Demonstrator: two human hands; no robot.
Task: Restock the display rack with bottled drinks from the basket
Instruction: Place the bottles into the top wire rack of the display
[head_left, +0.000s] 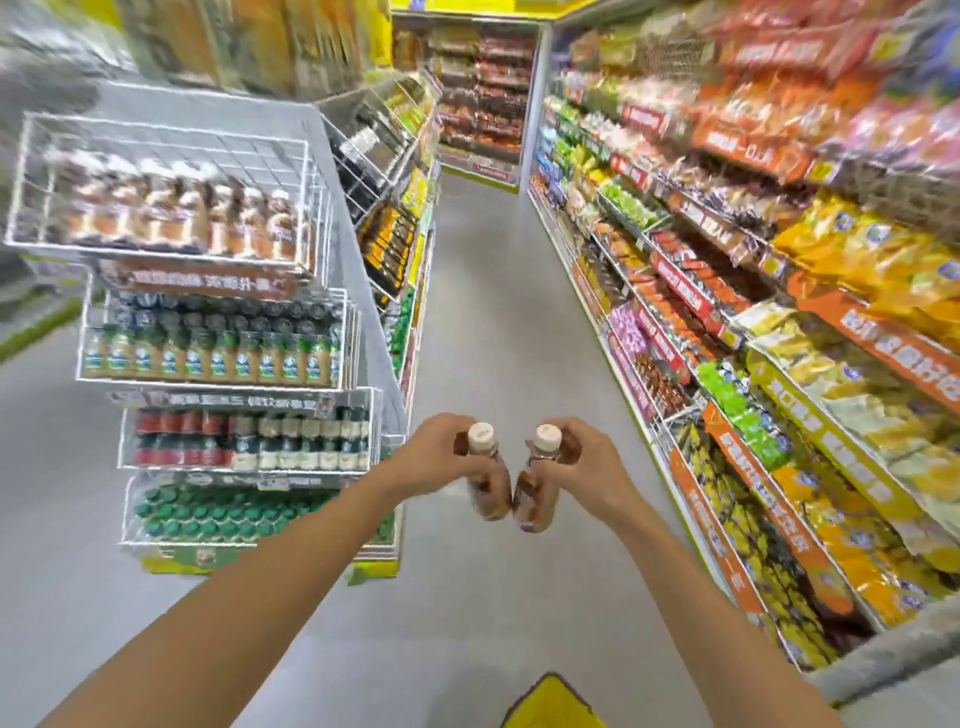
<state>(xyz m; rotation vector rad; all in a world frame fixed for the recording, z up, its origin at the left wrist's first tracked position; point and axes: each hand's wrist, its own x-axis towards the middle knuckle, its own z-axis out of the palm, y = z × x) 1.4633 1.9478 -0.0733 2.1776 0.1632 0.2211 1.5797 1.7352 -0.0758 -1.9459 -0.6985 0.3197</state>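
Left hand (436, 460) gripping left bottle (483, 441), right hand (584, 462) gripping right bottle (546, 440); bases perhaps touching

Was a supermarket aisle, wire display rack (156, 253) tiered with bottled drinks (171, 213) at left, long shelves (670, 338) of snack bags (852, 249) at right, orange promotional banners (769, 519) along shelf edges.
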